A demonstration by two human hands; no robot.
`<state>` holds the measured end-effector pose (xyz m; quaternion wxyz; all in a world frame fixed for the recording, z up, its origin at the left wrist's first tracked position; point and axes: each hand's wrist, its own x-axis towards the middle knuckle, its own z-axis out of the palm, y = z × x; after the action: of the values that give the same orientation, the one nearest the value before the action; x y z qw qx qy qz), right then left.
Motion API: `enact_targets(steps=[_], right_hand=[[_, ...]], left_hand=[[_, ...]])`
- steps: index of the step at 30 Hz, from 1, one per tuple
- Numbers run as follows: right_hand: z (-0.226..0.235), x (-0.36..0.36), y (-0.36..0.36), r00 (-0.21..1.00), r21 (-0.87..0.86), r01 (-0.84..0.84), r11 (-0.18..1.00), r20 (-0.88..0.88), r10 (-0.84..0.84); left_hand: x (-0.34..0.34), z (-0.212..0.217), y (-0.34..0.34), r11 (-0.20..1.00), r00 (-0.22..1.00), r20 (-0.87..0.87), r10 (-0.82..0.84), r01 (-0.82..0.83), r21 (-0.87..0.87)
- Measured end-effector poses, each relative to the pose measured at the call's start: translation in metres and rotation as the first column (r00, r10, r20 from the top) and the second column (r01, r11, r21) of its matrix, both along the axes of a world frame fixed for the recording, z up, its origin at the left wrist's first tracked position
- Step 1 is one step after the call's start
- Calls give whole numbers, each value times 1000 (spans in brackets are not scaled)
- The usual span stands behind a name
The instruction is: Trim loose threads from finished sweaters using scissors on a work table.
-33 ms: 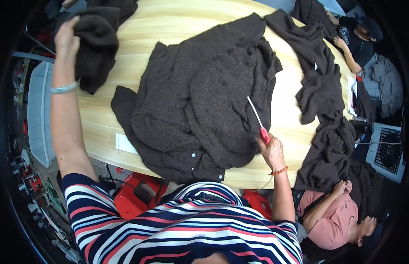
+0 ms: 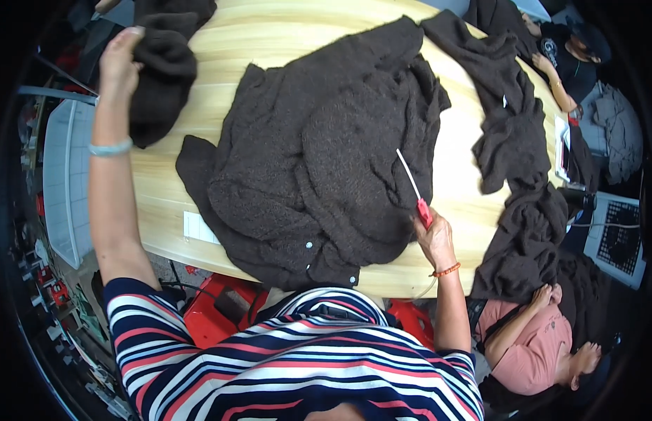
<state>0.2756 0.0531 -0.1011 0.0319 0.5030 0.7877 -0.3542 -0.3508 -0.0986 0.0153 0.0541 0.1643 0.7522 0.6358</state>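
Note:
A dark brown knit garment (image 2: pixel 326 154) lies spread and rumpled on the table before me, with small pale buttons along its near edge. At the far left my left hand (image 2: pixel 120 64) has its fingers closed at the edge of another dark knit piece (image 2: pixel 164 81), which bunches up and hangs down beside the hand. My right hand (image 2: pixel 435 242) is wrapped round a red-handled tool (image 2: pixel 423 212) with a long thin pale shaft; its exact kind I cannot make out. The shaft points away from me over the middle garment's right side.
More dark knit pieces (image 2: pixel 512 133) lie along the right side of the pale wooden table (image 2: pixel 221 42). A white label (image 2: pixel 200 228) sits near the front edge. Beyond the table are a person in pink (image 2: pixel 526 344), a person in black (image 2: pixel 568 67) and a laptop (image 2: pixel 616 235).
My left hand has shifted a little to the right, and the dark knit piece by it has moved the same way. My right hand and the tool stay almost in place.

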Motion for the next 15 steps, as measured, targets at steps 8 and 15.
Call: enact_targets(steps=[8,15], right_hand=[[-11,41,-4,992,146,122,982,-61,-114],[-17,93,-8,974,191,191,963,82,-210]], left_hand=[[380,-119,0,246,74,-274,-959,703,-667],[474,-190,9,40,-228,-158,-961,448,-893]])
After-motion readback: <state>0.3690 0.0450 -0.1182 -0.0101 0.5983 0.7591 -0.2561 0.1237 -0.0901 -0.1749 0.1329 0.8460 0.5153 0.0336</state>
